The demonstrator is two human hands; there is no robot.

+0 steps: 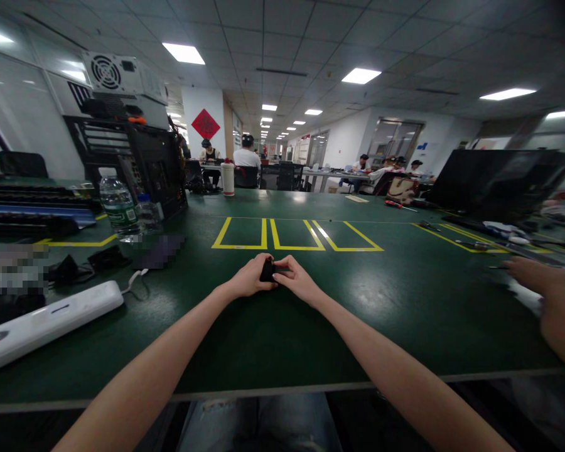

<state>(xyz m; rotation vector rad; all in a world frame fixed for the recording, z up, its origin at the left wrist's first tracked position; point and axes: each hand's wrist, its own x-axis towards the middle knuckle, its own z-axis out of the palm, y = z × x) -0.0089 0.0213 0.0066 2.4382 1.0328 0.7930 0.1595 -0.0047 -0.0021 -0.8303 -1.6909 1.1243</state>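
A small black object (267,271) is between my hands, just above or on the green table; its kind is too small and dark to make out. My left hand (249,276) is closed around it, thumb below and fingers above. From the other side, the fingertips of my right hand (296,279) pinch at the object's right edge; whether they hold a separate small part cannot be seen. Just beyond my hands, yellow tape outlines (238,247) mark the table surface.
On the left are a white power strip (51,323), a water bottle (117,207) and a black computer case (155,163). A white cup (227,178) stands at the far edge. A co-worker's hand (541,276) is at the right, near tools and a black monitor (499,182).
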